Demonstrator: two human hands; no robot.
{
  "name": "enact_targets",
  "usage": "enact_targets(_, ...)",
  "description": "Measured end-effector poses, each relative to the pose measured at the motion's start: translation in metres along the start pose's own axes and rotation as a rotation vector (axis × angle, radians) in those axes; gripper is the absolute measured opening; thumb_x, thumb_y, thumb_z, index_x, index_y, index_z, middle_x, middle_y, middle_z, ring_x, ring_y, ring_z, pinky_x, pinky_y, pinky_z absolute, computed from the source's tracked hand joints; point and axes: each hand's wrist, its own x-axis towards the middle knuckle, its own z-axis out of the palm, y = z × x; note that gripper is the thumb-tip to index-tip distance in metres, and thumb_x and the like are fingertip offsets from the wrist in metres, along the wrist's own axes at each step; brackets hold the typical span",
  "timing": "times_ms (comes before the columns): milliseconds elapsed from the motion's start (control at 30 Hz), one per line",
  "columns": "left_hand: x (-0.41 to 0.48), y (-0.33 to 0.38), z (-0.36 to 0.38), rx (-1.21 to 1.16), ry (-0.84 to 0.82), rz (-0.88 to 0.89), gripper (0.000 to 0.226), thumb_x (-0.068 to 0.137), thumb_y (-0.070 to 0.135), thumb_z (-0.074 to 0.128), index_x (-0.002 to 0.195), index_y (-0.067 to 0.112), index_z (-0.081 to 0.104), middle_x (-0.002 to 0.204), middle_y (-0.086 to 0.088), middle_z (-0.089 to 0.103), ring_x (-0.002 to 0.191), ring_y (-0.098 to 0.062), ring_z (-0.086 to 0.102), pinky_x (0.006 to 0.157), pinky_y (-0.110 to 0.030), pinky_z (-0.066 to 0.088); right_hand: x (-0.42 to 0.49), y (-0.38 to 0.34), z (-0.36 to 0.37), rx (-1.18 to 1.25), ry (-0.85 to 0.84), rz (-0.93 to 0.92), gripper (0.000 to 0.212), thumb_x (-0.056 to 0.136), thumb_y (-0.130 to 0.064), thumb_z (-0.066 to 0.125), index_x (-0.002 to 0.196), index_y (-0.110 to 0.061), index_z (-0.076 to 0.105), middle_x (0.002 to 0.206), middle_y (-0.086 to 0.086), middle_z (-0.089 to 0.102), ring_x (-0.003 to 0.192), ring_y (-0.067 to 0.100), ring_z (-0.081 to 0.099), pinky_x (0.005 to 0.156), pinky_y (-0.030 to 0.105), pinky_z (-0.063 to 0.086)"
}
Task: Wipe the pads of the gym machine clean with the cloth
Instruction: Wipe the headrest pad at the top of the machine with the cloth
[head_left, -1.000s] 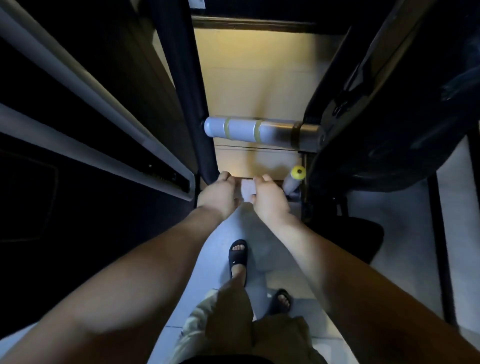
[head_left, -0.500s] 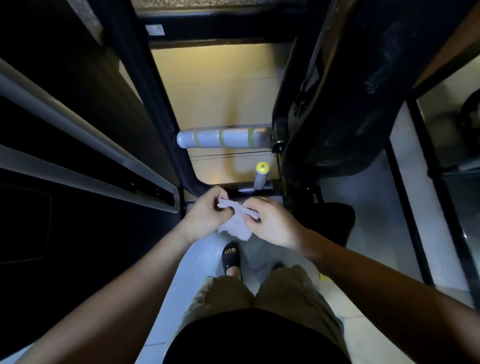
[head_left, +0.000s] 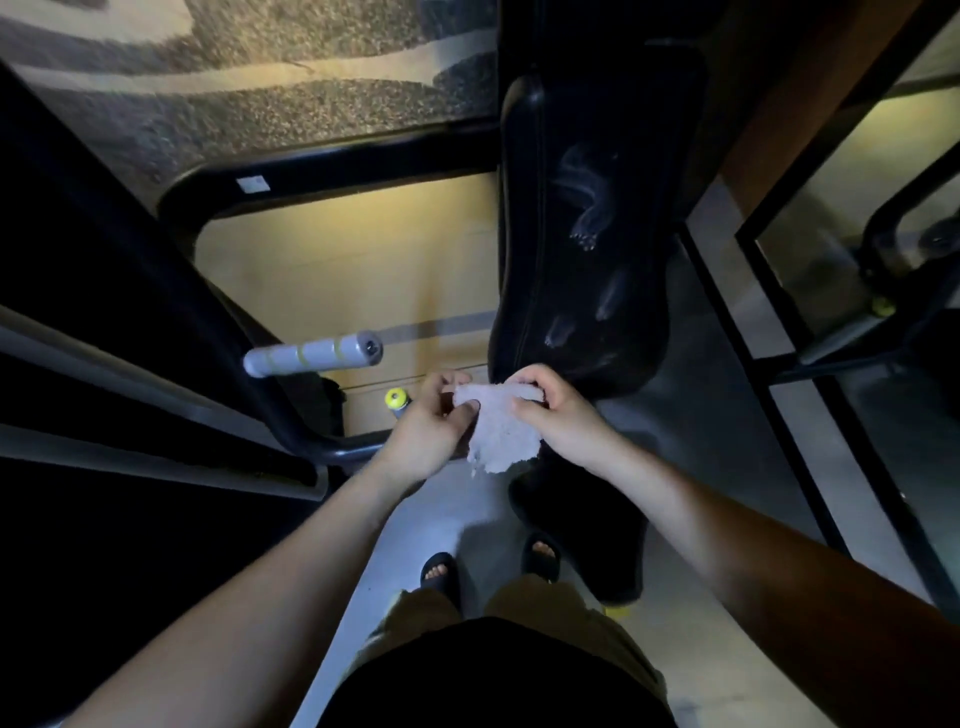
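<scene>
You hold the cloth w/ both hands, above the floor. Left hand pinches its left edge, right hand grips its top right corner, fingers curled. Cloth hangs crumpled betw. them, just below lower end of the black pad; pale smears on pad surface. Grey roller bar sits left of the hands

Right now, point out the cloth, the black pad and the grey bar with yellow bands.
cloth (head_left: 500, 436), head view, middle of the hanging part
black pad (head_left: 587, 270), head view, its smeared face
grey bar (head_left: 311, 355), head view, mid-length
</scene>
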Motion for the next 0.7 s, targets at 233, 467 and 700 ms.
enact_targets(233, 0.03, 0.062, 0.043, 0.117, -0.026, 0.152, 0.03, 0.095, 0.011, 0.066, 0.123, 0.019, 0.056, 0.086, 0.007, 0.067, 0.069, -0.019, 0.06, 0.071, -0.035, 0.054, 0.018, -0.012, -0.075, 0.237, 0.004, 0.032, 0.044, 0.092, -0.001, 0.069, 0.131, -0.018, 0.056, 0.112, 0.003, 0.072, 0.098, 0.014, 0.071, 0.081, 0.023, 0.058)
enact_targets(467, 0.063, 0.104, 0.049, 0.431, 0.055, 0.265, 0.001, 0.088, 0.019, 0.073, 0.087, 0.02, 0.073, 0.099, 0.003, 0.053, 0.089, -0.003, 0.053, 0.081, -0.015, 0.042, 0.048, -0.029, -0.117, 0.216, 0.017, -0.072, 0.034, 0.091, -0.024, 0.074, 0.121, -0.035, 0.063, 0.122, 0.001, 0.069, 0.113, 0.016, 0.068, 0.103, 0.044, 0.053)
enact_targets(700, 0.077, 0.148, 0.035, 0.297, -0.047, 0.23, 0.026, 0.099, 0.028, 0.061, 0.081, 0.011, 0.069, 0.079, 0.0, 0.07, 0.074, -0.009, 0.062, 0.073, -0.022, 0.047, 0.067, -0.057, -0.137, 0.161, -0.042, -0.141, 0.024, 0.085, -0.022, 0.078, 0.106, -0.028, 0.068, 0.1, -0.001, 0.071, 0.093, 0.02, 0.067, 0.09, 0.051, 0.054)
